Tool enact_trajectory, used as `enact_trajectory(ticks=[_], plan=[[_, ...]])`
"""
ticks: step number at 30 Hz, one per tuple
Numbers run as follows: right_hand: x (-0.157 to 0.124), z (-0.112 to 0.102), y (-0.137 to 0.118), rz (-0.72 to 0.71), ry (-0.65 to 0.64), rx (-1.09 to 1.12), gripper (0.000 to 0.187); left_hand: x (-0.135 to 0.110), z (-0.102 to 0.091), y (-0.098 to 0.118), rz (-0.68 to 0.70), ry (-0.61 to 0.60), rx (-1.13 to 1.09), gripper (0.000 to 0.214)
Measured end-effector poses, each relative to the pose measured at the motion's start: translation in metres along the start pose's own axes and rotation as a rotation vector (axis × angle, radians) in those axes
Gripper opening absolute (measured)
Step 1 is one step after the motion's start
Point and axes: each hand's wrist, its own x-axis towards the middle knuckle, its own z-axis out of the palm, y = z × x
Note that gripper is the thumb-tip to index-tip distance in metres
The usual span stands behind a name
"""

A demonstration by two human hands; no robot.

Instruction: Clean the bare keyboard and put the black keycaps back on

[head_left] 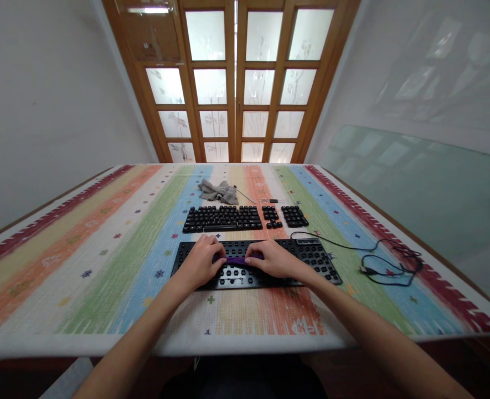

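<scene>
Two black keyboards lie on a striped cloth. The near keyboard (pixel 317 257) is under both my hands. My left hand (pixel 200 261) and my right hand (pixel 272 258) each pinch one end of a thin purple object (pixel 238 260), held just over the keys. I cannot make out what that purple object is. The far keyboard (pixel 245 217) lies untouched behind it.
A grey rag (pixel 218 191) lies at the back of the table, with a thin tool (pixel 272 200) beside it. The near keyboard's black cable (pixel 388 266) coils at the right. The striped tablecloth (pixel 82 255) covers the table; a wooden glazed door (pixel 236 83) stands behind.
</scene>
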Motion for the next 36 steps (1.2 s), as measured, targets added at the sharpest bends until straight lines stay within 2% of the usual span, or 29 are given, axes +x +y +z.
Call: enact_trajectory(ticks=[18,23,36], plan=[[-0.017,-0.014,0.018,0.045,0.021,-0.015,0.014,0.032,0.006,0.025,0.014,-0.12,0.034,0.011],[-0.023,-0.021,0.024,0.032,0.014,-0.034,0.015,0.042,0.007,0.03,0.019,-0.154,0.012,0.004],[-0.031,-0.028,0.03,0.06,0.012,-0.052,0.016,0.056,0.01,0.036,0.065,-0.205,0.062,0.008]])
